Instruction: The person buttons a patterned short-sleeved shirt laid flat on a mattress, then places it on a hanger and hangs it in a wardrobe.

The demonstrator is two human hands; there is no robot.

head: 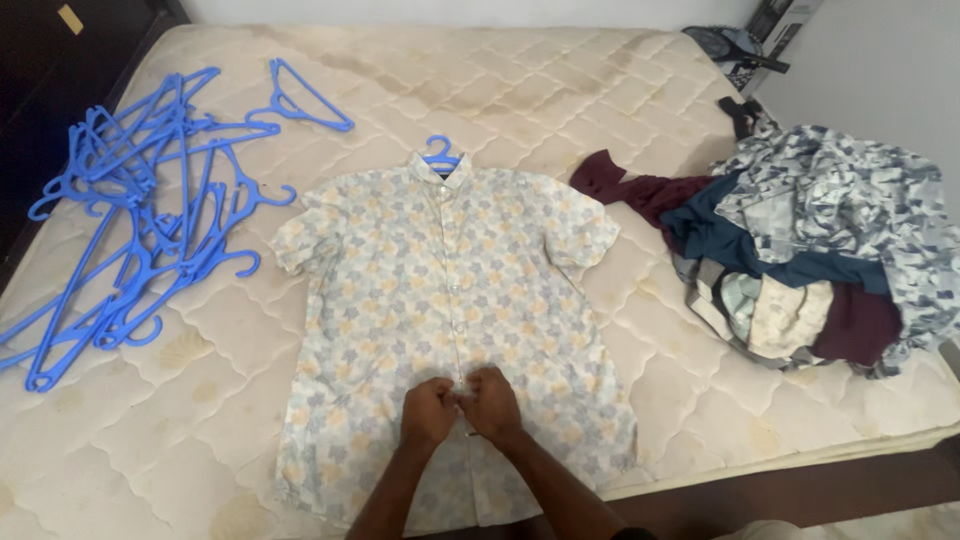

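Observation:
A short-sleeved shirt with a pale flower print lies flat, front up, on a bare quilted mattress. A blue hanger is inside it, its hook sticking out past the collar. My left hand and my right hand meet on the button strip low on the shirt's front. Both pinch the fabric there, fingers curled, knuckles almost touching.
A tangle of several blue plastic hangers covers the mattress's left side, one more hanger lying apart. A heap of clothes in maroon, teal and grey print sits at the right. A racket leans at the far right corner.

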